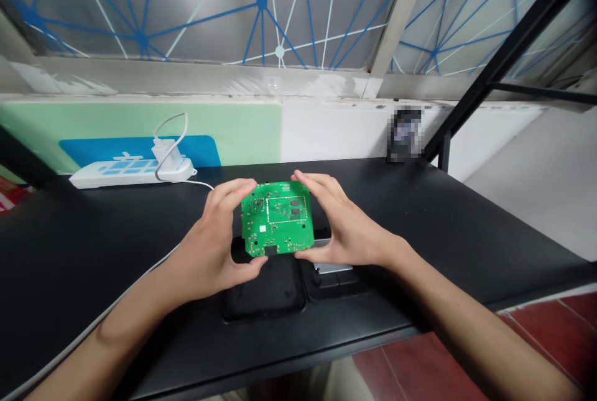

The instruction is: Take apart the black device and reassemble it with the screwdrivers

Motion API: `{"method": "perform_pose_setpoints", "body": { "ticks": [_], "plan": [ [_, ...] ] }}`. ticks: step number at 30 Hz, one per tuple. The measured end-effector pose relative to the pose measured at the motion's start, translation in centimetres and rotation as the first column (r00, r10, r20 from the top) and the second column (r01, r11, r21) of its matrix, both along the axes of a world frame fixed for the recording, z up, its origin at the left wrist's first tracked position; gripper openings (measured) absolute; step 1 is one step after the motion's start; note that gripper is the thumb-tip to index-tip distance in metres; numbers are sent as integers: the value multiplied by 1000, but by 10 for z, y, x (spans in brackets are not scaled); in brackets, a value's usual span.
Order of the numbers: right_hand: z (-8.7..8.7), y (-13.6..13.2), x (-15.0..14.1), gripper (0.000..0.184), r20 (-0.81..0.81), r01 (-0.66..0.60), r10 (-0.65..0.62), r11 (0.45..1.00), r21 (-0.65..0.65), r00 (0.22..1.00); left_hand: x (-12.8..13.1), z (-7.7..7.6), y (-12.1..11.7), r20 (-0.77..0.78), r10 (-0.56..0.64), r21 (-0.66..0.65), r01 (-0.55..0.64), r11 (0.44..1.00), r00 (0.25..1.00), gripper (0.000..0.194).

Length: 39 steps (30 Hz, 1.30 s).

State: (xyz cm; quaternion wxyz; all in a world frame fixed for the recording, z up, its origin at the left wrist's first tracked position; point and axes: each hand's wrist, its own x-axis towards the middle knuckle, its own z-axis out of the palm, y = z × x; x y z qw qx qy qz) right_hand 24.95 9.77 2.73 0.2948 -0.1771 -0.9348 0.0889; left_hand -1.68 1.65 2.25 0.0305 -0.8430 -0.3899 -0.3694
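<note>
A green circuit board (284,236) is held up above the desk, its component side towards me. My left hand (214,233) grips its left edge, fingers at the top corner and thumb at the bottom. On the opposite side my right hand (342,221) holds the board the same way, fingertips on the upper edge and thumb on the lower. Below the board lies a black plastic casing half (265,292). Beside it, partly under my right hand, are another black casing part (336,286) and a silvery metal plate (332,267).
A white power strip (133,171) with a white plug and cable (166,153) lies at the back left of the black desk (443,233). A pixelated dark object (403,135) leans on the wall at the back right. A black metal frame (494,65) slants along the right.
</note>
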Motion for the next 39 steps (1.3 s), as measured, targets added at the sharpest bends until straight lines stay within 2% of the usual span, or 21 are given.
{"method": "perform_pose_setpoints", "body": {
  "ticks": [21, 25, 33, 39],
  "plan": [
    [0, 0, 1, 117, -21, 13, -12, 999, 46, 1000, -1, -2, 0, -1, 1, 34, -1, 999, 1000, 95],
    [-2, -2, -2, 114, -40, 5, -2, 998, 64, 999, 0, -4, 1, -34, 25, 35, -23, 999, 999, 95],
    [0, -11, -9, 109, -22, 11, -9, 994, 107, 1000, 12, -4, 0, -74, 70, 121, -61, 991, 995, 101],
    [-1, -17, -11, 106, -1, -12, 12, 989, 149, 1000, 18, -3, -4, -177, 125, 128, -103, 986, 976, 105]
  ]
}}
